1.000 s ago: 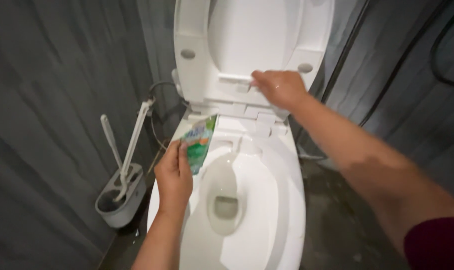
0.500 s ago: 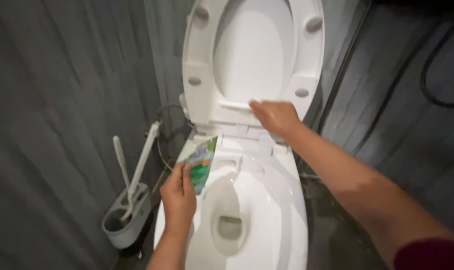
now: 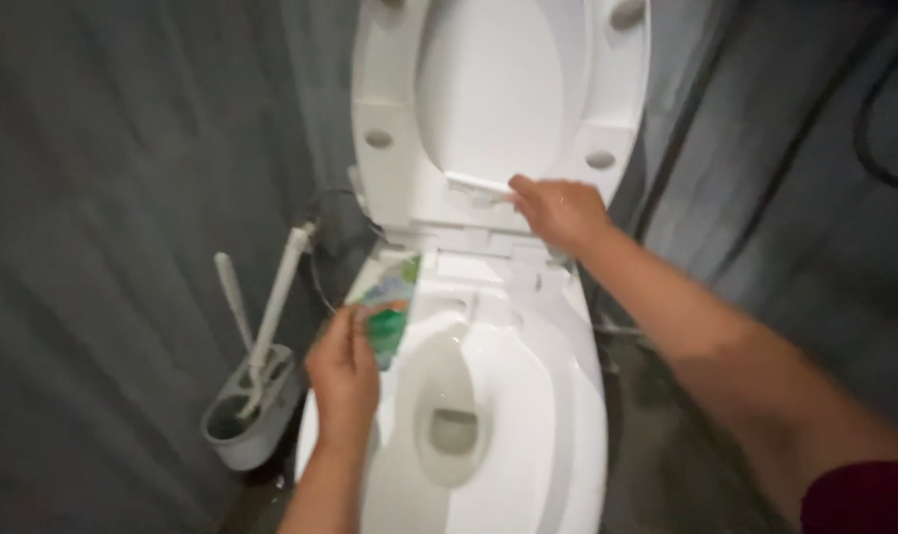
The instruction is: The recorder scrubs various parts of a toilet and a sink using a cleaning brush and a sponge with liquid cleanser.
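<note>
- Head view, looking down on a white toilet bowl [image 3: 528,435] with its seat and lid [image 3: 508,99] raised upright against the wall.
- Left hand [image 3: 345,371] at the bowl's left rim, fingers [image 3: 342,326] closed around a green and white packet [image 3: 389,302], held just above the rim near the hinge.
- Right hand [image 3: 557,210] stretched forward to the lower edge of the raised seat, fingers curled and pressing there; whether gripping anything, cannot tell.
- Dark red sleeve [image 3: 859,499] showing at the lower right corner.
- Grey toilet brush holder [image 3: 246,420] on the floor left of the bowl, two pale handles [image 3: 271,311] leaning out of it.
- Grey walls on both sides.
</note>
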